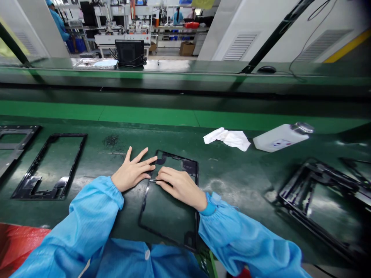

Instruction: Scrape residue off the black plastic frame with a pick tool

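A thin black rectangular frame [189, 166] lies flat on the green bench right in front of me. My left hand [131, 172] rests with fingers spread flat on the frame's upper left edge, pressing it down. My right hand [181, 185] is closed in a pinch on a small slim metal tool, whose tip meets the frame's left rail beside my left fingertips. Both arms wear light blue sleeves.
Another black frame [49, 166] lies to the left, with part of one more at the far left edge. A stack of black frames [324, 197] sits at the right. A white cloth [227, 138] and a tipped white bottle [279, 138] lie beyond. A red surface [17, 241] shows bottom left.
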{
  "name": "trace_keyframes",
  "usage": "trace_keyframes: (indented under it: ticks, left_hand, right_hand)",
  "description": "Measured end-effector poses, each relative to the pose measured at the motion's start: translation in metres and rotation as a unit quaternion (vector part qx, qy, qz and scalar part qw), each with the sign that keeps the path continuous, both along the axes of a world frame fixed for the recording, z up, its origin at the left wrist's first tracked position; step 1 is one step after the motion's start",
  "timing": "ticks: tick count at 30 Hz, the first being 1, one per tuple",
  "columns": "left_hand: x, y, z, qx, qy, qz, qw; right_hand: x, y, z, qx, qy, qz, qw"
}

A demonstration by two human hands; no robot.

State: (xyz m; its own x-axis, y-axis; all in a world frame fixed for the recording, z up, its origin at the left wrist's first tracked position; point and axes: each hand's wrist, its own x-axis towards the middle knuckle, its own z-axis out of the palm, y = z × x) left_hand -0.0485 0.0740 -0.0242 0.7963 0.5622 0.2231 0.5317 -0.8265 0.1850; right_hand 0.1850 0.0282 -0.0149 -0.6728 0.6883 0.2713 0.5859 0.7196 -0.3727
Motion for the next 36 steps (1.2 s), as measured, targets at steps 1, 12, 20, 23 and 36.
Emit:
trace_keyframes:
  ticks: [1,12,20,23,36]
  left_hand:
    - [-0.001,0.001,0.0,-0.009,0.0,-0.012,1.0]
    - [-0.001,0.001,0.001,-0.028,-0.016,-0.008,0.999]
    - [-0.002,0.0,0.001,-0.038,-0.014,-0.006,0.999]
    - [-0.002,0.0,0.001,-0.037,-0.016,-0.007,0.999]
    - [-0.002,0.001,-0.003,-0.026,-0.016,-0.003,1.0]
  right_hand:
    - [0.001,0.001,0.001,-0.006,0.0,-0.012,1.0]
    - [-0.001,-0.011,0.0,-0.03,-0.023,-0.033,0.999]
    - [-0.004,-0.012,-0.001,-0.008,-0.042,-0.027,0.999]
    - [-0.005,-0.012,-0.002,-0.007,-0.041,-0.025,0.999]
    - [-0.004,-0.01,0.0,-0.067,0.007,0.026,0.997]
